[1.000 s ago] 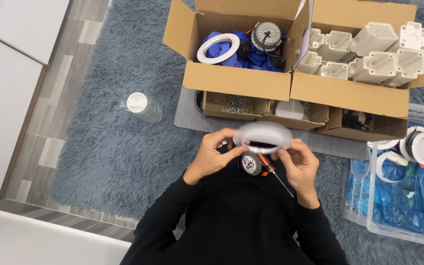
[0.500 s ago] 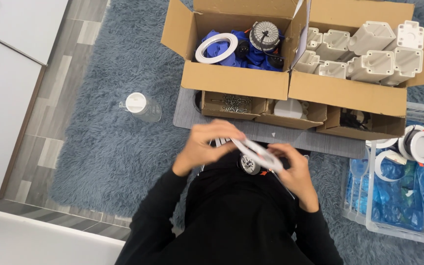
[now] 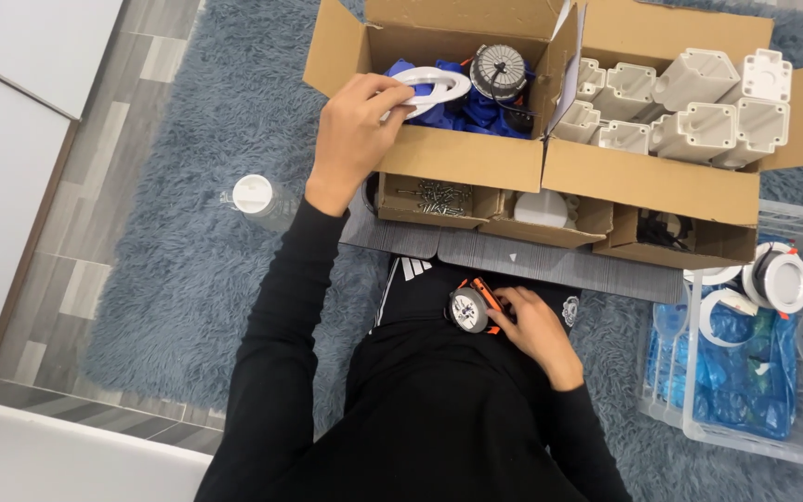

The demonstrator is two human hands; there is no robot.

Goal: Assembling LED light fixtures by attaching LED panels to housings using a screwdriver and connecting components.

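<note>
Gripping one white ring (image 3: 434,85), left hand (image 3: 353,125); right hand (image 3: 530,321) closed on one round lamp module (image 3: 468,310).

I sit on a shaggy grey-blue rug (image 3: 188,279). On it lie cardboard boxes (image 3: 643,177), a clear bottle (image 3: 257,200), a grey mat (image 3: 550,265) and a white wire basket (image 3: 745,437); tiled floor (image 3: 76,195) borders it.

Two cardboard boxes (image 3: 476,158) at twelve o'clock, one bottle (image 3: 257,200) at nine, one crate (image 3: 792,437) at three.
</note>
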